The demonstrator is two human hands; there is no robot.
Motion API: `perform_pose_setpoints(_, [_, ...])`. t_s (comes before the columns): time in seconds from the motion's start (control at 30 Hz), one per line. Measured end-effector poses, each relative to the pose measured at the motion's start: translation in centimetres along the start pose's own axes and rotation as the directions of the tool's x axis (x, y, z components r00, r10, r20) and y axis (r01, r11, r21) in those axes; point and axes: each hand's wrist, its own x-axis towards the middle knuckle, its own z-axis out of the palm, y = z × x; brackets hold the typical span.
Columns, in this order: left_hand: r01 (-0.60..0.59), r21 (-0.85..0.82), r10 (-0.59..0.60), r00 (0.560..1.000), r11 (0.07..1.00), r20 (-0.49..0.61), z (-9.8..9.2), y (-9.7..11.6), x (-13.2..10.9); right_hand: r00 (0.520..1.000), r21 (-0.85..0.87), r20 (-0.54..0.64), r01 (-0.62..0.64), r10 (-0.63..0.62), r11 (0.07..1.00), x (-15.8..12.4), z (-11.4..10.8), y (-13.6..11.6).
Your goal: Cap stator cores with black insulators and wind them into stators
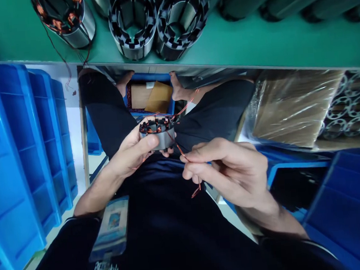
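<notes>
My left hand (131, 152) grips a small grey motor stator (157, 133) wound with copper coils, held over my lap. My right hand (223, 169) is just to its right, fingers pinched on thin copper wire (181, 151) that runs from the stator and trails below the hand. Both hands are below the edge of the green workbench (253, 40).
Several larger stator cores (132, 21) stand on the bench; one at the left (65, 17) carries copper windings. Blue plastic bins (17, 145) stack at the left, more (346, 204) at the right. A blue box with cardboard (151, 96) lies on the floor between my feet. Wrapped stock (294, 108) sits under the bench.
</notes>
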Motion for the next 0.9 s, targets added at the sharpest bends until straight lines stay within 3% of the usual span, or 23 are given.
perform_pose_setpoints(0.13, [0.025,-0.028,-0.023,0.996,0.999,0.084,-1.6,-0.7,0.4,0.996,-0.131,0.092,0.002,0.010,0.991,-0.8,0.8,2.2])
perform_pose_setpoints(0.2, [-0.100,-0.008,0.100,0.993,0.995,0.068,-1.6,-1.3,0.9,0.981,-0.143,0.189,-0.016,0.043,0.990,-1.3,1.1,5.0])
perform_pose_setpoints(0.27, [-0.276,0.153,0.270,0.961,0.949,0.059,-1.3,-1.5,1.2,0.963,-0.174,0.252,-0.053,0.097,0.983,-1.3,0.5,7.7])
perform_pose_setpoints(0.37, [-0.472,0.432,0.441,0.880,0.769,0.175,-0.7,-0.9,1.1,0.956,-0.253,0.226,-0.126,0.186,0.959,-0.4,-2.3,9.4])
perform_pose_setpoints(0.43, [-0.478,0.531,0.422,0.876,0.700,0.232,-0.2,-0.3,0.7,0.960,-0.219,0.160,-0.192,0.230,0.957,0.7,-4.5,8.3])
perform_pose_setpoints(0.5, [-0.442,0.585,0.368,0.896,0.680,0.249,0.2,0.2,0.3,0.951,-0.079,0.144,-0.265,0.274,0.961,2.0,-5.8,5.9])
perform_pose_setpoints(0.6, [-0.432,0.643,0.324,0.901,0.632,0.287,0.7,0.7,-0.2,0.907,0.071,0.264,-0.356,0.327,0.932,4.0,-5.9,2.0])
perform_pose_setpoints(0.67, [-0.425,0.676,0.286,0.905,0.602,0.315,0.9,1.1,-0.4,0.877,0.043,0.335,-0.379,0.344,0.924,5.0,-5.3,0.2])
perform_pose_setpoints(0.8, [-0.459,0.678,0.191,0.880,0.574,0.434,0.8,1.4,-0.8,0.881,-0.146,0.379,-0.244,0.282,0.959,5.2,-4.6,-1.5])
perform_pose_setpoints(0.9, [-0.563,0.608,0.306,0.822,0.559,0.480,0.3,0.4,-1.0,0.932,-0.319,0.315,-0.076,0.181,0.945,4.4,-4.7,-1.8])
